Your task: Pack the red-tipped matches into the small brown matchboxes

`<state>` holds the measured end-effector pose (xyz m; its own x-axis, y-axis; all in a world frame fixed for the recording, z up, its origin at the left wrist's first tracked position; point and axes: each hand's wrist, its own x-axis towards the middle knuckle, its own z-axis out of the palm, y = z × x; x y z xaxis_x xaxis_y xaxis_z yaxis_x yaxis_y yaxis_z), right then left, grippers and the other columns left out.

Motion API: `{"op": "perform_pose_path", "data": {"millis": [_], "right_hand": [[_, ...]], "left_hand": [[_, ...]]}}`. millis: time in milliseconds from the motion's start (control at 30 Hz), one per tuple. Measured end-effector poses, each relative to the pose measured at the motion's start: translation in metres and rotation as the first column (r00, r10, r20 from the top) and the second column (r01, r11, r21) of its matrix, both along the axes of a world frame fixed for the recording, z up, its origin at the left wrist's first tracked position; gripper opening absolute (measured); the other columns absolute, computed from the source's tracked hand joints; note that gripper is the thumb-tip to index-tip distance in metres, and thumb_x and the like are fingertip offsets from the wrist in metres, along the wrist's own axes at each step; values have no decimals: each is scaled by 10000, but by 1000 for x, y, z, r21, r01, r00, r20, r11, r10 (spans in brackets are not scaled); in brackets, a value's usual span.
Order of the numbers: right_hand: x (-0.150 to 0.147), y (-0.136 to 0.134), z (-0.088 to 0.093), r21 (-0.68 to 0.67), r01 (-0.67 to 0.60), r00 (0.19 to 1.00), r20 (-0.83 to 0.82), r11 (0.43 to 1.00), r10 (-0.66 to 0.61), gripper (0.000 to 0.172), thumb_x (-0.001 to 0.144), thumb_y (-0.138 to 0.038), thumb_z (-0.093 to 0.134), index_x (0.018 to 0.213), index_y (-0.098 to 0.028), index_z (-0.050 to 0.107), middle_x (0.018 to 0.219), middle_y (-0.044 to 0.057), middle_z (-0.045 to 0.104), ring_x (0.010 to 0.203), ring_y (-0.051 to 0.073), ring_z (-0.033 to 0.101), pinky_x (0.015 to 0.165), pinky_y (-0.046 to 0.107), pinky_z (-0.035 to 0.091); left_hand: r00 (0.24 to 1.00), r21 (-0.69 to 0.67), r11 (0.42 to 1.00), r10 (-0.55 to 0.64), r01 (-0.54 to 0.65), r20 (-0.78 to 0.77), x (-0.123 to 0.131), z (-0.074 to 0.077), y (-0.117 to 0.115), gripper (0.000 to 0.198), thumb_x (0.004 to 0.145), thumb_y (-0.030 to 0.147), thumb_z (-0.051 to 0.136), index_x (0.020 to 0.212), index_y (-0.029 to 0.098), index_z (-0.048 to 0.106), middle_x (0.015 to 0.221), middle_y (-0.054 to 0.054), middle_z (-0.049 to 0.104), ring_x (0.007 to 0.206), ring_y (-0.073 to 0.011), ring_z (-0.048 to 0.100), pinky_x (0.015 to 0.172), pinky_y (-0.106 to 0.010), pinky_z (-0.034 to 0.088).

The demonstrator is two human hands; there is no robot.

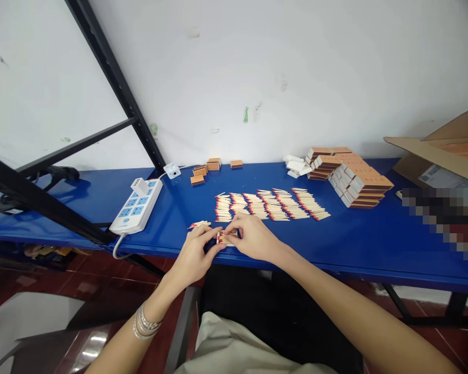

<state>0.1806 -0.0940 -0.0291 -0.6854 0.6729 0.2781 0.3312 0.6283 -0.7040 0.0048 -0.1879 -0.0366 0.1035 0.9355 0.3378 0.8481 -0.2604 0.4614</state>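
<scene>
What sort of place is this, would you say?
Probably a small matchbox-packing workshop: rows of loose red-tipped matches on a blue workbench, stacked matchboxes, and a cardboard carton.

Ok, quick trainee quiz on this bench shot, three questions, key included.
1. Which wrist wears the silver bangles? A: right. B: left.
2. True or false: the white power strip with blue sockets lies left of the rows of red-tipped wooden matchsticks on the blue table.
3. What do the left hand and right hand hold between them?

Key: 1 B; 2 true; 3 a small bundle of red-tipped matchsticks.
</scene>
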Motion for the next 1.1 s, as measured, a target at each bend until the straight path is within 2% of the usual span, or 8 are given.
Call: {"op": "perform_pose_path", "data": {"millis": [167,300,467,667,800,933,1100], "right_hand": [[-1,-1,5,-7,-70,998,5,998,70,145,815,-186,646,798,-220,786,792,27,633,652,112,525,646,260,397],[-3,-3,7,-18,-50,999,14,999,50,125,825,-239,661,829,-234,786,772,23,631,646,121,532,647,270,402],[-8,-5,4,-25,-44,998,49,999,46,131,812,-205,654,805,-232,782,807,33,628,672,127,552,658,270,404],[-8,-8,9,53,-2,990,143,999,-5,178,814,-187,594,774,-224,763,814,44,609,683,139,554,636,277,373],[-8,-9,13,107,9,974,225,994,-33,188,814,-182,561,767,-205,742,822,53,618,670,147,546,604,284,344],[-9,-9,11,79,23,977,211,997,-39,154,800,-181,570,762,-198,718,839,49,642,683,143,565,611,276,357],[-9,-8,11,15,34,984,176,999,-36,111,776,-168,592,754,-197,697,798,31,668,686,140,581,615,263,375]], "left_hand": [[999,6,1000,0,0,38,1,-1,-2,340,921,343,609,1228,198,634,1072,-83,653,1069,-237,594,969,-441,477],[999,0,1000,-9,9,42,1,0,-4,325,922,327,610,1217,195,640,1043,-78,639,1037,-221,585,966,-419,472],[998,-14,1000,-4,5,55,1,0,-6,329,931,326,597,1234,203,632,1044,-76,635,1045,-219,575,970,-415,463],[998,-11,1000,16,-15,59,1,-2,-3,322,906,317,633,1191,168,641,1036,-81,646,1040,-231,586,955,-421,470],[998,-11,1000,24,-23,61,2,1,-1,288,896,314,646,1149,177,652,959,-61,645,983,-222,595,920,-402,480],[997,-29,999,22,-20,69,3,3,0,277,892,309,653,1133,173,656,906,-47,632,882,-201,595,856,-376,491],[994,-63,998,-11,18,106,-2,5,1,276,902,299,640,1149,176,652,971,-65,652,907,-199,604,862,-366,495]]}}
